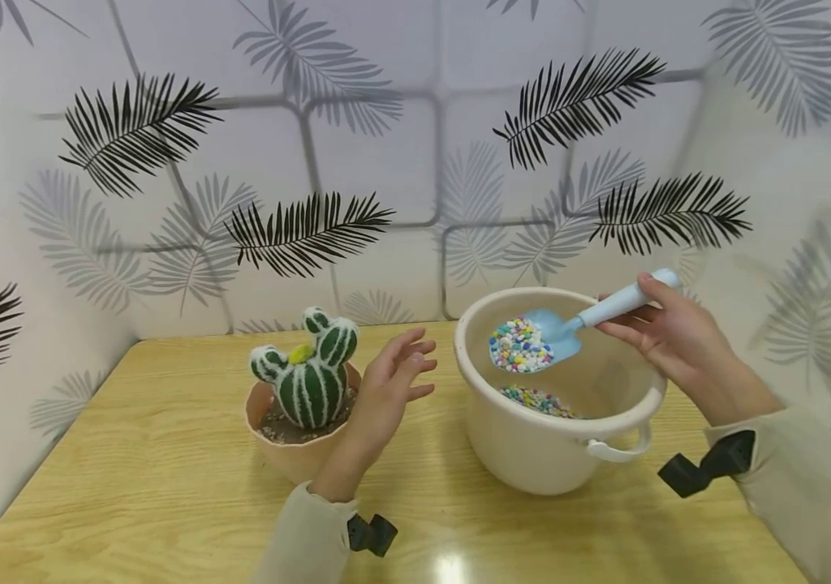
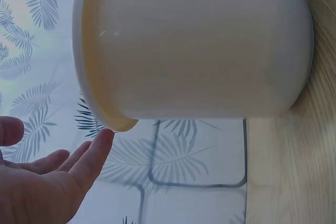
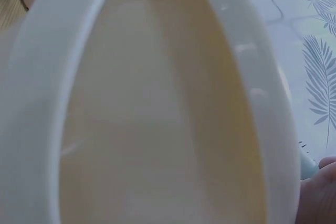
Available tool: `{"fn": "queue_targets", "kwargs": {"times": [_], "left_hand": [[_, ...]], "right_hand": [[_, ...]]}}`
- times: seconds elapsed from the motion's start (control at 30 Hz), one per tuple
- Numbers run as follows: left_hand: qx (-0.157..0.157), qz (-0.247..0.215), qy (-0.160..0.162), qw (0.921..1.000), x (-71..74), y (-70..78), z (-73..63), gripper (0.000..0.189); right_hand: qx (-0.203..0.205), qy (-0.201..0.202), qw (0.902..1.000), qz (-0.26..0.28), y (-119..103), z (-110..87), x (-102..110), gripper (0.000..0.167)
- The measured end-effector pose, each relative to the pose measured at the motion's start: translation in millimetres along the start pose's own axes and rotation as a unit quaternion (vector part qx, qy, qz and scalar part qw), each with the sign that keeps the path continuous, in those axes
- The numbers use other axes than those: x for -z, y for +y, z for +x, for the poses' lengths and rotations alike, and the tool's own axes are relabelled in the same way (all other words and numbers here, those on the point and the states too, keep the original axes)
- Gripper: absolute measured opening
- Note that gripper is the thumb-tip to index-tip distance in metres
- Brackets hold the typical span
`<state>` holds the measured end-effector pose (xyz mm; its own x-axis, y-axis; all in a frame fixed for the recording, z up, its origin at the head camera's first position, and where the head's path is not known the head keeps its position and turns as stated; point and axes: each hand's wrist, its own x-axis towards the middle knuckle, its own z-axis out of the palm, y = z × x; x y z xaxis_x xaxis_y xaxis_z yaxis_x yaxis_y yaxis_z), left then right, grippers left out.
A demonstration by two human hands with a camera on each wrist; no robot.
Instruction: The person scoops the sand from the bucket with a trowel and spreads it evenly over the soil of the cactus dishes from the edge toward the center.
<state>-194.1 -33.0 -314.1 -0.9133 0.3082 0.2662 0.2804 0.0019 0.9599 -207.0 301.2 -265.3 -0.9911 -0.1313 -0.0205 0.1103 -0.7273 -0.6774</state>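
My right hand (image 1: 682,341) grips the handle of a light blue toy shovel (image 1: 616,305), raised over the cream bucket (image 1: 525,454). Small multicoloured pebbles (image 1: 520,345) fill the shovel's scoop. More pebbles (image 1: 540,401) lie at the bottom of the bucket. Between the bucket and the potted cactus hovers my left hand (image 1: 384,383), empty, its fingers loosely bent towards the bucket. The left wrist view shows its fingers (image 2: 94,158) close by the bucket's rim. The bucket's wall and rim fill most of the right wrist view, with part of my right hand (image 3: 319,195) at the edge.
A plush green cactus (image 1: 311,393) stands in a peach pot (image 1: 287,458) of brown soil, left of my left hand. Pot and bucket stand on a wooden table (image 1: 145,454). Behind it hangs a leaf-patterned backdrop (image 1: 386,178). The bucket's white handle (image 1: 616,451) hangs at its front right.
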Motion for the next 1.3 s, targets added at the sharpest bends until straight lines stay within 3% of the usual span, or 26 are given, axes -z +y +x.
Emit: {"fn": "queue_targets", "kwargs": {"times": [0.27,0.47,0.77,0.97,1.3], "left_hand": [[0.006,0.028,-0.01,0.9995,14.9,9.6,-13.6,0.046],[0.028,0.031,-0.016,0.999,26.0,17.3,-23.2,0.046],[0.009,0.072,-0.005,0.9974,52.4,28.3,-38.5,0.038],[-0.015,0.084,0.012,0.9962,71.5,36.1,-48.5,0.036],[-0.016,0.093,0.035,0.9949,95.5,40.2,-60.4,0.037]], "right_hand": [[-0.01,0.001,0.9971,0.076,0,-1.7,-1,0.011],[-0.011,-0.009,0.9958,0.09,3,-3.8,-4,0.013],[-0.002,-0.017,0.9925,0.121,10,-9.9,-9,0.003],[-0.006,-0.012,0.9905,0.137,15,-11.2,-11,0.009],[-0.005,-0.002,0.9904,0.138,20,-10.5,-16,0.021]]}}
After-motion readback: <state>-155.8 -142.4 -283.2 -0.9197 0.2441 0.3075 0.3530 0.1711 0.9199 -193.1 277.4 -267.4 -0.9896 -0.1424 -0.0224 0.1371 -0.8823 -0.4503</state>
